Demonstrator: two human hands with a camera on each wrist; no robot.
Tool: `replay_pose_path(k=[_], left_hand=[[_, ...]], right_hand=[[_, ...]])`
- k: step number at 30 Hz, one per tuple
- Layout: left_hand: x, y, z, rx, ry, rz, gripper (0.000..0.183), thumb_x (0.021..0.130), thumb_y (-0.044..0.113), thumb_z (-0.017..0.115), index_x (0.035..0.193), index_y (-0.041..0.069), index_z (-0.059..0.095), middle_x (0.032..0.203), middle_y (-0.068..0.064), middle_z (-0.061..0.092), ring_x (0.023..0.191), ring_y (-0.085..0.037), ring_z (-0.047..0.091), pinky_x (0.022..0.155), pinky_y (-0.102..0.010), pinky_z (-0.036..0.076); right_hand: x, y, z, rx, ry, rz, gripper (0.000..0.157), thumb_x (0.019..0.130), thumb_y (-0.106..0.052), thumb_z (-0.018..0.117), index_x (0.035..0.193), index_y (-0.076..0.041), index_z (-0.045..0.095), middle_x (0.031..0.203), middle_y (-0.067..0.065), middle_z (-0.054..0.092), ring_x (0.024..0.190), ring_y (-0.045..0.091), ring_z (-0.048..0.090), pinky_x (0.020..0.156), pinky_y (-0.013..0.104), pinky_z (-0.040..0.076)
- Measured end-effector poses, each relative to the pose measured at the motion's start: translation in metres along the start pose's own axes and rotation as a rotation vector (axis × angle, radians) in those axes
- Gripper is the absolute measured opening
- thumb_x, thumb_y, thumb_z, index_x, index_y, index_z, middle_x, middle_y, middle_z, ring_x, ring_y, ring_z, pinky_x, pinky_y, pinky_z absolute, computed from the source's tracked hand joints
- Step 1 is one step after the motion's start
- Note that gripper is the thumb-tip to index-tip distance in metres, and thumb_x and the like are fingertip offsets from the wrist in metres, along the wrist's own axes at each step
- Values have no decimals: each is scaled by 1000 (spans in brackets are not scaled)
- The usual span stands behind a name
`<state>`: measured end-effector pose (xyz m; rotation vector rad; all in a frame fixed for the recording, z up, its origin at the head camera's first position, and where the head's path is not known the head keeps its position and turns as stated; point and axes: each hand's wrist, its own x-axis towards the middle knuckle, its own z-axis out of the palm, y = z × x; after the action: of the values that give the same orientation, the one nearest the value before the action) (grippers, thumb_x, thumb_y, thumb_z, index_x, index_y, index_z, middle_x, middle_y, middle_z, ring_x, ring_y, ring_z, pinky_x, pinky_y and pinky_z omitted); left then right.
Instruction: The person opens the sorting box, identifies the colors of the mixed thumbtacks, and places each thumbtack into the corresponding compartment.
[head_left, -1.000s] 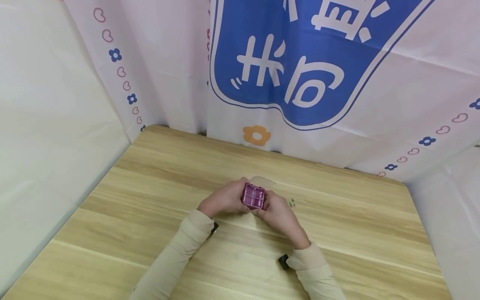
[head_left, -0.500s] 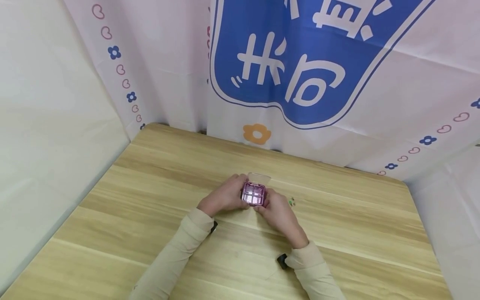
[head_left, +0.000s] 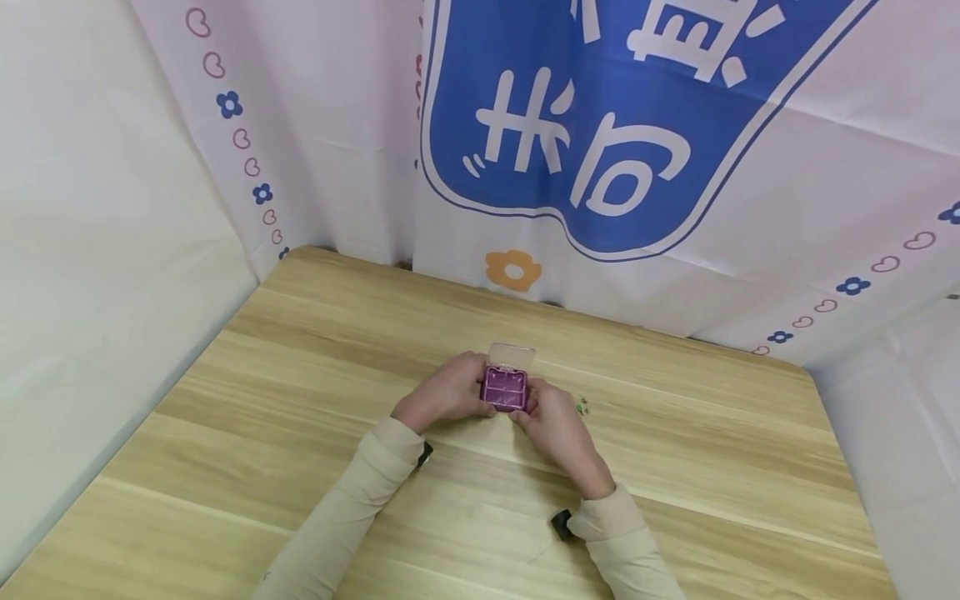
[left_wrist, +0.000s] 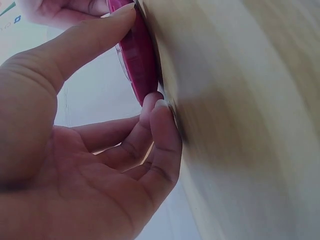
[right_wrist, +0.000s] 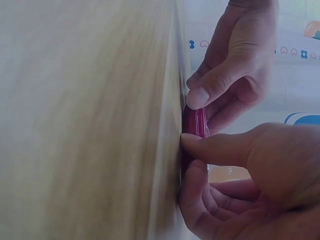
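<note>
A small purple pill box [head_left: 505,389] with a grid of four-sided compartments sits between both hands near the middle of the table. Its clear lid [head_left: 512,357] is swung up at the far side. The left hand [head_left: 447,387] grips the box's left side, thumb along the near edge. From the right, the right hand [head_left: 558,425] pinches the opposite side between thumb and fingers. In the left wrist view the magenta side of the pill box [left_wrist: 142,60] shows edge-on, close to the tabletop. Between the two thumbs in the right wrist view is the pill box [right_wrist: 194,121].
Several tiny pill-like pieces [head_left: 582,407], some green, lie on the wooden table [head_left: 712,467] just right of the right hand. A printed cloth [head_left: 360,167] hangs behind the table's back edge. A black wrist device [head_left: 562,525] is by the right cuff.
The pill box has shifted slightly left and changed tilt between the hands. Its clear lid now stands out more plainly behind it. Both hands have kept their hold.
</note>
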<state>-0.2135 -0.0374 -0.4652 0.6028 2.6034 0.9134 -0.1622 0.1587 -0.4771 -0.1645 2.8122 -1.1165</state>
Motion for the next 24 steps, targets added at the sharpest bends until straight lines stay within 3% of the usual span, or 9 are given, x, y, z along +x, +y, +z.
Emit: replay_pose_path(k=[16, 21, 24], left_hand=[[2, 0, 0, -18, -25, -25, 56, 79, 16, 91, 127, 1, 66, 115, -10, 70, 106, -22, 63, 105, -43, 53], [0, 0, 0, -35, -13, -43, 84, 80, 18, 91, 150, -2, 48, 124, -14, 68, 116, -27, 65, 110, -45, 52], [-1, 0, 0, -63, 0, -46, 103, 80, 16, 92, 162, 1, 31, 128, -18, 68, 120, -30, 65, 112, -46, 52]], right_hand=[[0, 3, -4, 2, -35, 14, 59, 91, -10, 80, 142, 7, 56, 83, 7, 70, 67, 13, 62, 58, 25, 54], [1, 7, -17, -16, -25, 39, 54, 92, -16, 80, 139, 4, 61, 88, 7, 74, 69, 13, 64, 61, 27, 55], [3, 11, -29, -32, 2, 27, 47, 93, -18, 78, 133, 3, 65, 92, 8, 75, 72, 13, 65, 66, 27, 56]])
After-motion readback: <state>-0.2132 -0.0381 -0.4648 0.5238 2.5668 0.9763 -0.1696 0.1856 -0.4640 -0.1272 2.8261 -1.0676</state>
